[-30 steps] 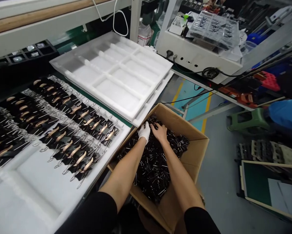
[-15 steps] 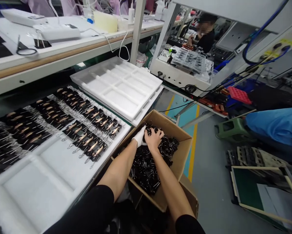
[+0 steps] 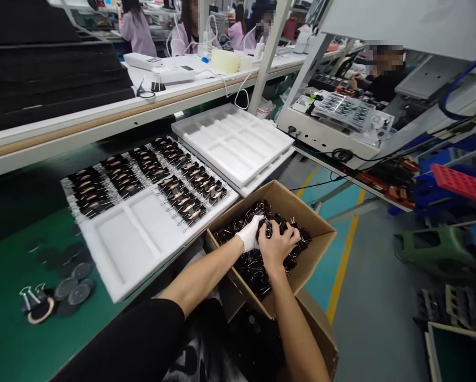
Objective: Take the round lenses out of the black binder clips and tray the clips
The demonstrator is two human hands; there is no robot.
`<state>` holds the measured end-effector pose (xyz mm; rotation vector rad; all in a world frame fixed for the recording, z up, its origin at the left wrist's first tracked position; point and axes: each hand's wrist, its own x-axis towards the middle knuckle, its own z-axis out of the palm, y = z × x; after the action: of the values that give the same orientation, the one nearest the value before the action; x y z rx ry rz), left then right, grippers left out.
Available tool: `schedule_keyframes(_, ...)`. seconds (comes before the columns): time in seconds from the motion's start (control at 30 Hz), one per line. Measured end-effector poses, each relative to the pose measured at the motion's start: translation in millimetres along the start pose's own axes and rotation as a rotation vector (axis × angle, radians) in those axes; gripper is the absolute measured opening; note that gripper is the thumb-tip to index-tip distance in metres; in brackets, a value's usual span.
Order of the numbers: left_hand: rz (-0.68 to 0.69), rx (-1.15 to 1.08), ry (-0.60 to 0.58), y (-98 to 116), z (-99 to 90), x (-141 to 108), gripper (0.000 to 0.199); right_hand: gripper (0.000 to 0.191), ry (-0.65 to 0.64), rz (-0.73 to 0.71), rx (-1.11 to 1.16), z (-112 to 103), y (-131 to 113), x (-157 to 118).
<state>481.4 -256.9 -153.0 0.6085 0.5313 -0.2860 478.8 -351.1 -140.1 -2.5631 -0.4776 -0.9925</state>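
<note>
A cardboard box [image 3: 317, 239] holds a heap of black binder clips [image 3: 256, 273] with metal wire handles. Over the heap, my left hand [image 3: 250, 233], in a white glove, is closed around black clips. My bare right hand [image 3: 276, 244] is beside it, its curled fingers on black clips too. Left of the box lies a white foam tray [image 3: 120, 249] with rows of black clipped pieces [image 3: 182, 199] that have tan curved parts. Its two front compartments hold nothing.
Another white foam tray [image 3: 238, 143] lies behind the box. Loose clips [image 3: 33, 300] and dark round discs [image 3: 78, 286] rest on the green surface. A green stool [image 3: 432, 249] stands right; people sit at benches beyond.
The view has swung left, so the discs and loose clips on the green surface now show. Both hands have risen slightly off the heap, with clips between them.
</note>
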Motion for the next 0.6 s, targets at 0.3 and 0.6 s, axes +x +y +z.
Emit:
schedule_keyframes(0.3,0.062,-0.189,-0.162,18,33.1,-33,0.036,0.017,0.223,-0.154,-0.012,-35,-19,28)
schedule_keyframes(0.6,0.029,-0.255,-0.152,16,17.4,-62,0.03,0.013,0.293,-0.252,-0.016,-49,-40,9)
